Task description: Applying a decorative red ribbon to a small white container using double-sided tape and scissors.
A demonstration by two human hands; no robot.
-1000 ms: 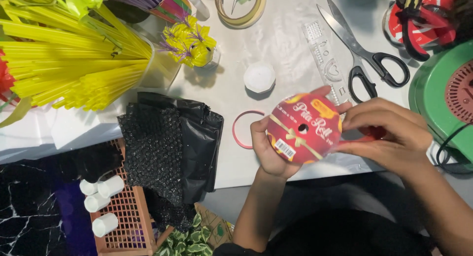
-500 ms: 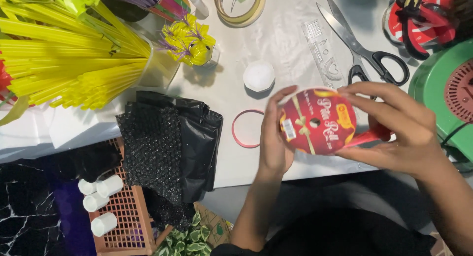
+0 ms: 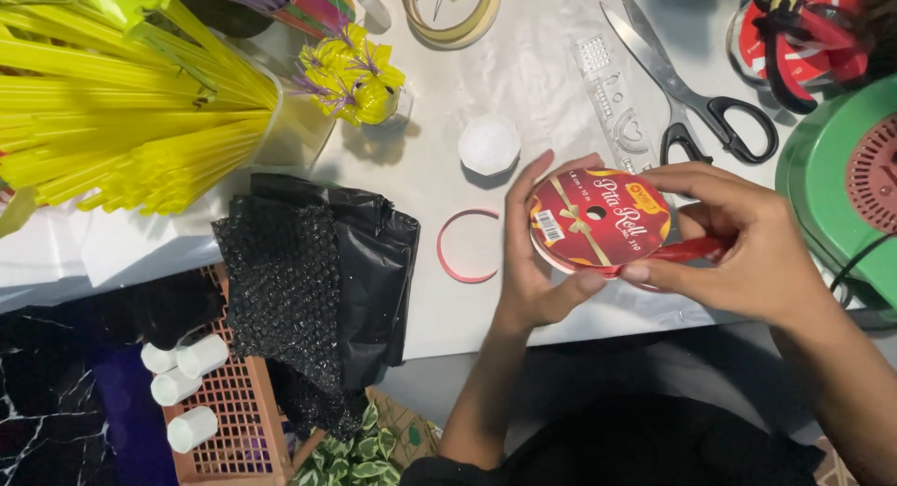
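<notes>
While a white table [image 3: 523, 84] spreads under everything, yellow straws [image 3: 112, 103] fan across its left end, with black bubble wrap [image 3: 308, 280] hanging over the near edge. Scissors [image 3: 691, 93] lie above the hands. Over that edge, the right hand [image 3: 747, 243] and left hand [image 3: 537, 262] both grip a red ribbon roll [image 3: 598, 220], fingers curled round its rim. A pink ring [image 3: 467, 245] lies just left.

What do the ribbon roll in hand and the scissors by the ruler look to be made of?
Ribbon roll: a printed red face, matte, probably card, with glossy red ribbon, likely satin or plastic, trailing under the right hand; the left hand steadies it. Scissors: shiny bare metal blades, black handles, apparently plastic.
</notes>
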